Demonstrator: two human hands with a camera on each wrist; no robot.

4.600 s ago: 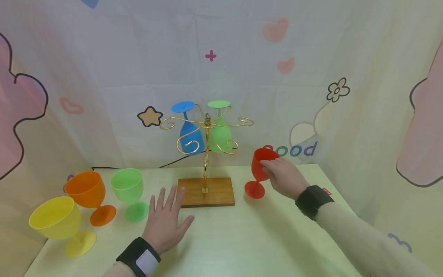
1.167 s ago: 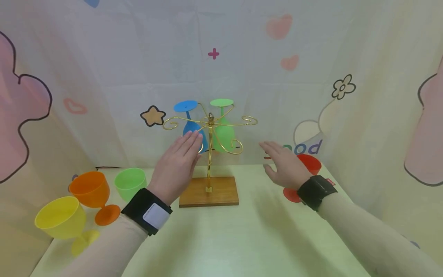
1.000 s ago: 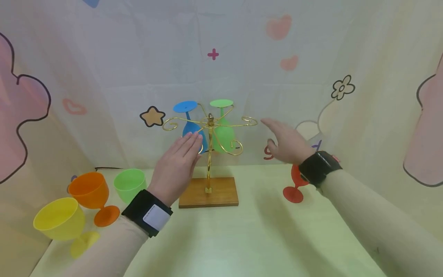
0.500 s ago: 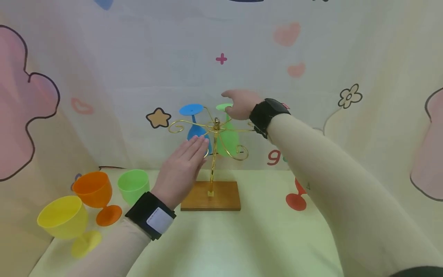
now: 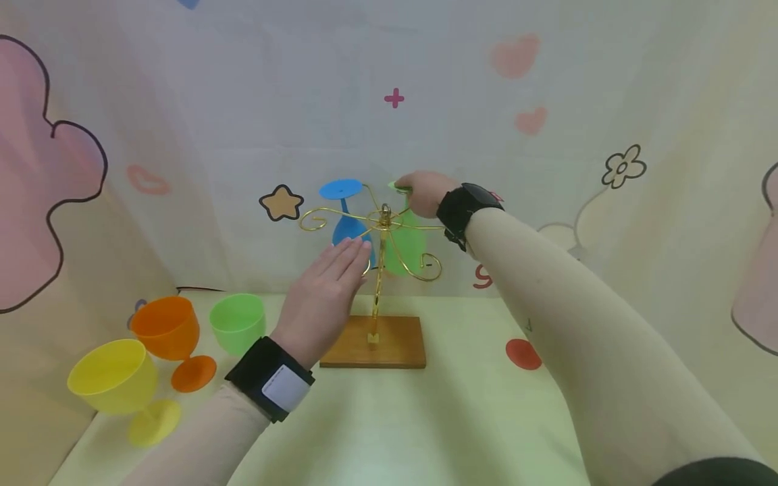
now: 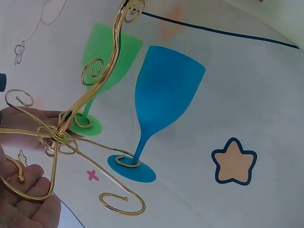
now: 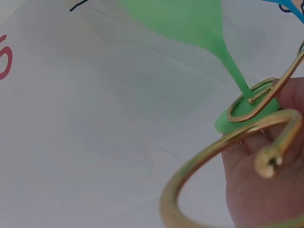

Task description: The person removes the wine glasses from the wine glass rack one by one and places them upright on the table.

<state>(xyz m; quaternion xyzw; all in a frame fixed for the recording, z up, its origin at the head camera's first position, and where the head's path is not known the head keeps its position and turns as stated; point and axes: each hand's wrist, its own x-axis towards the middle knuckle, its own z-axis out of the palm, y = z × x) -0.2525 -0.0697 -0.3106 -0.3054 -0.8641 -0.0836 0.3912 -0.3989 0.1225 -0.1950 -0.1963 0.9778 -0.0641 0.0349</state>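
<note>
At the back of a gold wire rack (image 5: 385, 219), my right hand (image 5: 427, 194) pinches the base of an upside-down green goblet (image 5: 404, 236). In the right wrist view, fingers lie along the flat side of that base, with the thumb at its edge near the hook. My left hand (image 5: 322, 297) lies over the rack's front-left hook, its fingers fairly straight and close together in the head view. The left wrist view has the hook's curl in front of these fingers (image 6: 35, 183); firm contact cannot be told. A blue goblet (image 6: 168, 95) hangs by its base beside the green one.
Yellow (image 5: 115, 378), orange (image 5: 165, 329) and light green (image 5: 238, 324) goblets stand upright at the table's left. A red goblet's base (image 5: 523, 354) shows at right, the rest hidden by my right arm. The rack's wooden base (image 5: 395, 342) sits mid-table before a curtain.
My right hand has let go of the red goblet, moved left and up to the rack, and taken the hanging green goblet's base. My left hand moved up to the front hook, then stayed.
</note>
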